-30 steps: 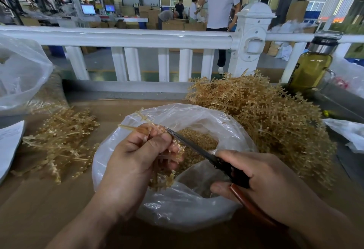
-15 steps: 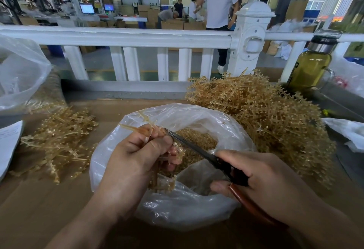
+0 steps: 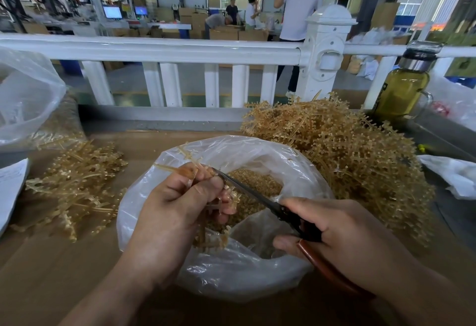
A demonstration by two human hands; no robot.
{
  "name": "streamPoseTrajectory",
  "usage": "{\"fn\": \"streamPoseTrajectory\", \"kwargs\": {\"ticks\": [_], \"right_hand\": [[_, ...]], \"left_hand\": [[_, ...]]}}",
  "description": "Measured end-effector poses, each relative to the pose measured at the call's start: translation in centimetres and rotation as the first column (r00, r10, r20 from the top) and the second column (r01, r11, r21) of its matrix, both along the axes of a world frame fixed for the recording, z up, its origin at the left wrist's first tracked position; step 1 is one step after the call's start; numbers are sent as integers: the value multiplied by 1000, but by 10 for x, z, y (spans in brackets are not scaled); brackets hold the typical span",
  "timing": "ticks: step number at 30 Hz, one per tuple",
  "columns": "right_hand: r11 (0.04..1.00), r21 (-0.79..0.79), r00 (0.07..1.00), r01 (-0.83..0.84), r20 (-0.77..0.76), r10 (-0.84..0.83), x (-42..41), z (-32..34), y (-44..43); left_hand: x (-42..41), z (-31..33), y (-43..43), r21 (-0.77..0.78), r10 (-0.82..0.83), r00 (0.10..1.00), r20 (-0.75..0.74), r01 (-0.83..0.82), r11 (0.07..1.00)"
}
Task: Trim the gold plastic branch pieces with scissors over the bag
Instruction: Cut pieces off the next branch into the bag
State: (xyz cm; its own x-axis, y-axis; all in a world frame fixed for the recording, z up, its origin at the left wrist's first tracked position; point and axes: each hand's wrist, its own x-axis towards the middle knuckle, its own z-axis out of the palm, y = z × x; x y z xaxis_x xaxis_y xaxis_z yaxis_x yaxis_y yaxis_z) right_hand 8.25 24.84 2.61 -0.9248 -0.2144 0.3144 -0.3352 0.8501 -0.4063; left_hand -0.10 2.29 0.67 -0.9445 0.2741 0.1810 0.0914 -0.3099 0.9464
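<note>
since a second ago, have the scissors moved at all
No. The scissors, gripped by the right hand, still point up-left over the bag, tip at the branch piece in the left hand, unchanged against the white fence post.

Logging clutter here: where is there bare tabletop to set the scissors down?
Bare tabletop lies near-left, between the small gold pile and the bag; a narrower strip runs behind the bag towards the railing. The right is crowded: the large gold pile abuts the bag.

Branch piece (image 3: 180,170) largely inside left hand (image 3: 177,212); paper sheet (image 3: 10,189) beyond the left edge
</note>
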Motion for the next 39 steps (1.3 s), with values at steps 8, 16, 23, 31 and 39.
{"fn": "streamPoseTrajectory", "kwargs": {"ticks": [8,16,23,31,39], "right_hand": [[999,-32,998,13,56,-11,-1,-3,-1],[994,-99,998,35,51,-30,-1,-6,-2],[992,-118,997,36,74,-27,0,-7,-5],[997,-34,995,66,71,-63,2,-4,-2],[998,10,995,66,80,-67,1,-3,2]], "left_hand": [[3,0,1,6,10,1000,11,-10,1000],[1,-1,2,61,65,998,-28,-63,996],[0,2,2,123,67,994,-89,-56,991],[-3,-5,2,54,51,998,-45,-48,997],[-6,-6,0,63,2,986,-168,8,998]]}}
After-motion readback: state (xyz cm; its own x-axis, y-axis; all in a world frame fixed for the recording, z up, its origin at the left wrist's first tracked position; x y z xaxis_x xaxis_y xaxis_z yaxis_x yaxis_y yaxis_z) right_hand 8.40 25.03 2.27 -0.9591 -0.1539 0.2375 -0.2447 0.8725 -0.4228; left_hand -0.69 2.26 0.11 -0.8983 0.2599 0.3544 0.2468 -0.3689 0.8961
